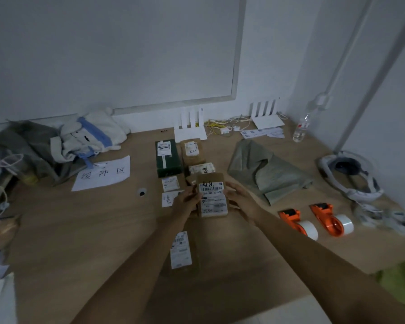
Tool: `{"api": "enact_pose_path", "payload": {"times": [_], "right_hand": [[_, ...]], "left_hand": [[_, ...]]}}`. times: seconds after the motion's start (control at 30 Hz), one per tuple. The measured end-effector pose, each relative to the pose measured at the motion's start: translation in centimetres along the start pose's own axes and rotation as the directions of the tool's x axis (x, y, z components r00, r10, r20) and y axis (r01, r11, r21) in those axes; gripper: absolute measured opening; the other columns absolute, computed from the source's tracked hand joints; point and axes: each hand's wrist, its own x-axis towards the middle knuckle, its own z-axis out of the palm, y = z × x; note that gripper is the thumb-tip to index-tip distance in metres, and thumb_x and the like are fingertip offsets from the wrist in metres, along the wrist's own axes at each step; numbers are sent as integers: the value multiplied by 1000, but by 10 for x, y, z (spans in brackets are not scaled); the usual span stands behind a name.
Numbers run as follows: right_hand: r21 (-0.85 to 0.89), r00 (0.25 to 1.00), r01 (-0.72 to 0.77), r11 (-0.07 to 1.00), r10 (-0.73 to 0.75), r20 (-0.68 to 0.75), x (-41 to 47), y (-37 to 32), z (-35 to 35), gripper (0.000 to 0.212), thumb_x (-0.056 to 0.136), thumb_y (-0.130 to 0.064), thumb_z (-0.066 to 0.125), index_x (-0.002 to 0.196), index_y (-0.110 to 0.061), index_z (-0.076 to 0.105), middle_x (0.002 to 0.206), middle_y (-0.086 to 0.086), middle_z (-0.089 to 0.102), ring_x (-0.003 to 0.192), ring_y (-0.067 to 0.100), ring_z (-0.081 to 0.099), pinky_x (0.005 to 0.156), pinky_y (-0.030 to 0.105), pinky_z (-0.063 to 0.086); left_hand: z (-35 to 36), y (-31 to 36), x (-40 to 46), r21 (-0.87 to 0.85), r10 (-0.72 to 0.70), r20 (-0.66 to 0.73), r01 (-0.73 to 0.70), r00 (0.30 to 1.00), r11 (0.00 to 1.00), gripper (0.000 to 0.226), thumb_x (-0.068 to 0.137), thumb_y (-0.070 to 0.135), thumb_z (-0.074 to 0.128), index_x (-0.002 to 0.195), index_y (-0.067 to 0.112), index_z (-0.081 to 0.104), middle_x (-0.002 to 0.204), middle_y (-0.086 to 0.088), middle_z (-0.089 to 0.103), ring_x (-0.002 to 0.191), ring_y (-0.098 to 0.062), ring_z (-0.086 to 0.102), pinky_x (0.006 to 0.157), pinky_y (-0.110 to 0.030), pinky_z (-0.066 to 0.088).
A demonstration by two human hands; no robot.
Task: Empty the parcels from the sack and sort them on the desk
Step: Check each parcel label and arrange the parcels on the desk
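two hands, our left hand [185, 199] and right hand [237, 195], grip the labelled brown parcel [212, 197]; loosening risks dropping it onto sorted parcels [192, 157].

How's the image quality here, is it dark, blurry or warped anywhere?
Head view: dim, bluish light over the whole desk, no glare. Wide-angle warp bends the wall pipe and stretches the forearms. Sharpest at centre: the held parcel, between left hand and right hand, shows a partly readable label. The edges smear, notably the clutter at far left and the headset at right.
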Motion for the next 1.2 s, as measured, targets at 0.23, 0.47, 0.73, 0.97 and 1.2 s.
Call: {"api": "enact_pose_path", "payload": {"times": [0.23, 0.47, 0.73, 0.97, 1.2], "right_hand": [[47, 980, -194, 980, 192, 45, 28, 42, -19, 27, 93, -13, 58, 119, -22, 55, 112, 5, 68, 102, 26, 65, 81, 37, 54], [-33, 929, -337, 941, 338, 152, 58, 80, -51, 23, 97, -10, 51, 118, -19, 55, 117, 8, 63, 103, 23, 63, 86, 37, 54], [-77, 875, -413, 907, 419, 244, 93, 119, -70, 26, 94, -15, 58, 118, -23, 55, 121, 4, 62, 111, 23, 62, 93, 39, 52], [-33, 859, -455, 890, 449, 245, 103, 149, -55, 24, 93, -16, 60, 110, -31, 52, 111, -3, 62, 95, 14, 64, 69, 27, 54], [-29, 922, -340, 940, 339, 188, 105, 164, -49, 24, 98, -1, 45, 102, -24, 51, 83, 5, 58, 59, 9, 60, 45, 18, 43]], "left_hand": [[14, -44, 19, -25, -136, -23, 135, 990, 990, 23, 90, 19, 61, 112, 27, 63, 116, -4, 68, 105, -23, 65, 93, -44, 53], [38, -93, 43, 14, -216, -130, 220, 968, 975, 44, 88, 18, 64, 131, 17, 54, 124, -4, 63, 113, -24, 60, 97, -47, 49], [49, -140, 69, -54, -297, -169, 292, 940, 955, 43, 89, 10, 62, 130, 4, 51, 123, -18, 61, 110, -33, 62, 87, -50, 54], [37, -167, 79, -71, -388, -189, 382, 902, 922, 48, 92, 8, 58, 136, 5, 41, 130, -18, 54, 114, -33, 59, 75, -39, 60], [38, -173, 93, -10, -399, -199, 405, 895, 914, 49, 94, 4, 52, 139, 0, 35, 134, -21, 50, 121, -35, 52, 98, -54, 46]]}}
